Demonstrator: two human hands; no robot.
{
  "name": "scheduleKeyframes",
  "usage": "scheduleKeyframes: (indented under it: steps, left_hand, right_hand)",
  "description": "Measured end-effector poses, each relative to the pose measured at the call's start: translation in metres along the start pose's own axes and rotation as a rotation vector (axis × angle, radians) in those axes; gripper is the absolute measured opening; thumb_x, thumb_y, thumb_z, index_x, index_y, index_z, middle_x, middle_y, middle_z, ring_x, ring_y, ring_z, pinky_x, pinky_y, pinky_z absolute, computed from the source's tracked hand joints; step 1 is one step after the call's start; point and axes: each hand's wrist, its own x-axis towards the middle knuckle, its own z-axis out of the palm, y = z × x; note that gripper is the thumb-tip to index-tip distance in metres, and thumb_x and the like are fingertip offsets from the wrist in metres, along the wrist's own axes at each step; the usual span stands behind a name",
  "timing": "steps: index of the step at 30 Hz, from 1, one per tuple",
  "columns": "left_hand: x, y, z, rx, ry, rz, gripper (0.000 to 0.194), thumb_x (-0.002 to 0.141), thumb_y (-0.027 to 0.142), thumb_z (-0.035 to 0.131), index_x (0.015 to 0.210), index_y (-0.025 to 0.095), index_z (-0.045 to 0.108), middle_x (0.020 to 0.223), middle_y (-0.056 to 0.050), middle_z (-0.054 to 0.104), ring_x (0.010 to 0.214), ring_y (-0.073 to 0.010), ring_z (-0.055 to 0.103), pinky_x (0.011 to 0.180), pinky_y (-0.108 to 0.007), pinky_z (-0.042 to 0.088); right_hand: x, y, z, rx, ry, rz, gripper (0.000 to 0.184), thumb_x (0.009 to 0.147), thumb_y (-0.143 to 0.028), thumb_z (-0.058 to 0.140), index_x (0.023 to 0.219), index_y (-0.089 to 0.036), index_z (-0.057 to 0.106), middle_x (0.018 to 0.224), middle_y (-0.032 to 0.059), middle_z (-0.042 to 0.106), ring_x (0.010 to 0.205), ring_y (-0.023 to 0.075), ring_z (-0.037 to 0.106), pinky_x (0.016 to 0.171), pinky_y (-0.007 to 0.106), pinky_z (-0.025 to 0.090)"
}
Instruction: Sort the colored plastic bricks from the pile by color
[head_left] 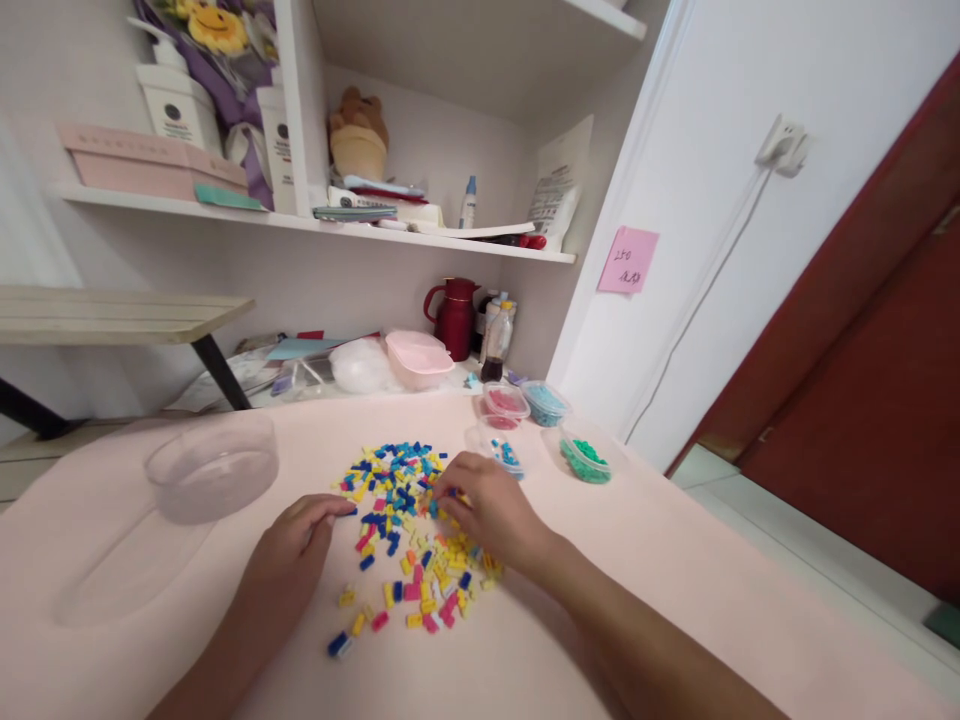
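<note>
A loose pile of small toy building bricks (405, 490) in dark blue, teal, yellow, pink and orange is spread over the pink tabletop. My left hand (296, 535) rests at the pile's left edge. Its fingers are stretched out, and a fingertip touches a dark blue brick (350, 511). Over the right side of the pile is my right hand (491, 505), thumb and fingers curled together down among the bricks. Teal and orange bricks show beside its fingertips; whatever is between them is hidden.
Beyond my right hand stand clear tubs of blue-and-white bricks (506, 455), pink bricks (506, 402), light blue bricks (546, 402) and green bricks (586, 460). A round clear container (214, 470) and a transparent lid-like piece (139, 560) lie left. A red jug (455, 320) stands behind.
</note>
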Motion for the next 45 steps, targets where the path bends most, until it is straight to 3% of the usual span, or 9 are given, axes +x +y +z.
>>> scheduleKeyframes:
  steps: [7,11,15,18,21,29,33,38,45]
  left_hand:
    - [0.001,-0.003,0.001,0.015,0.015,0.016,0.033,0.081,0.037,0.043,0.088,0.028,0.074,0.103,0.0,0.075,0.101,-0.0225,0.068,0.094,-0.037,0.052]
    - [0.003,-0.006,0.002,0.026,0.02,0.017,0.033,0.08,0.038,0.043,0.088,0.028,0.074,0.105,0.0,0.075,0.102,-0.0228,0.069,0.093,-0.036,0.053]
    - [0.004,-0.006,0.003,0.043,0.016,0.027,0.034,0.08,0.04,0.044,0.088,0.029,0.075,0.104,0.0,0.076,0.102,-0.023,0.069,0.092,-0.036,0.054]
    - [0.004,-0.005,0.002,0.053,0.016,0.022,0.034,0.08,0.04,0.044,0.089,0.029,0.075,0.105,0.0,0.076,0.102,-0.0231,0.069,0.091,-0.036,0.055]
    - [0.003,-0.003,0.001,0.053,0.018,0.003,0.034,0.08,0.04,0.043,0.089,0.029,0.074,0.104,0.0,0.076,0.101,-0.0229,0.07,0.09,-0.035,0.055]
    - [0.002,0.001,-0.001,0.04,-0.02,-0.008,0.035,0.08,0.041,0.043,0.089,0.029,0.074,0.106,0.001,0.075,0.103,-0.0221,0.068,0.094,-0.034,0.052]
    - [0.001,-0.001,-0.001,0.03,-0.022,-0.024,0.035,0.08,0.041,0.043,0.092,0.029,0.074,0.108,0.0,0.075,0.105,-0.0229,0.067,0.097,-0.037,0.051]
    - [0.001,0.0,0.001,0.028,-0.016,-0.029,0.035,0.08,0.039,0.042,0.09,0.028,0.074,0.106,0.0,0.075,0.103,-0.023,0.067,0.095,-0.037,0.051]
    - [0.001,-0.002,0.003,0.01,0.001,-0.008,0.034,0.081,0.038,0.042,0.09,0.027,0.073,0.105,0.0,0.074,0.102,-0.0223,0.068,0.095,-0.036,0.051]
  right_hand:
    - [0.003,0.038,-0.052,-0.052,0.337,0.204,0.01,0.085,-0.019,0.059,0.084,-0.021,0.068,0.089,0.0037,0.064,0.078,0.0181,0.06,0.072,0.031,0.045]
    - [0.0,0.057,-0.054,-0.168,0.392,0.359,0.015,0.082,-0.017,0.058,0.09,-0.022,0.069,0.098,0.0045,0.063,0.078,0.0182,0.061,0.07,0.031,0.044]
    - [0.001,0.056,-0.048,-0.119,0.406,0.35,0.024,0.083,-0.014,0.054,0.099,-0.023,0.069,0.101,0.0047,0.064,0.075,0.0161,0.061,0.073,0.03,0.045]
    - [0.003,0.045,-0.042,0.006,0.303,0.272,0.021,0.084,-0.014,0.052,0.091,-0.022,0.07,0.089,0.0023,0.068,0.075,0.0159,0.061,0.072,0.028,0.045]
    - [0.003,0.032,-0.036,0.074,0.062,0.194,0.021,0.084,-0.014,0.053,0.089,-0.023,0.071,0.086,0.0006,0.071,0.075,0.015,0.062,0.069,0.025,0.045]
    - [0.001,0.017,-0.017,-0.202,-0.235,0.147,0.028,0.081,-0.01,0.051,0.089,-0.026,0.072,0.095,-0.0005,0.073,0.085,0.016,0.063,0.074,0.026,0.039]
    - [0.0,0.014,-0.016,-0.237,-0.304,0.136,0.026,0.08,-0.011,0.052,0.088,-0.025,0.071,0.095,0.0002,0.072,0.083,0.0161,0.062,0.068,0.025,0.036]
    - [-0.002,0.011,-0.023,-0.123,-0.417,0.218,0.021,0.076,-0.013,0.057,0.084,-0.026,0.071,0.086,-0.0033,0.072,0.077,0.0141,0.062,0.063,0.022,0.035]
    - [-0.001,0.016,-0.013,-0.176,-0.301,0.266,0.019,0.076,-0.015,0.057,0.085,-0.025,0.07,0.087,-0.0021,0.071,0.076,0.0145,0.06,0.061,0.023,0.032]
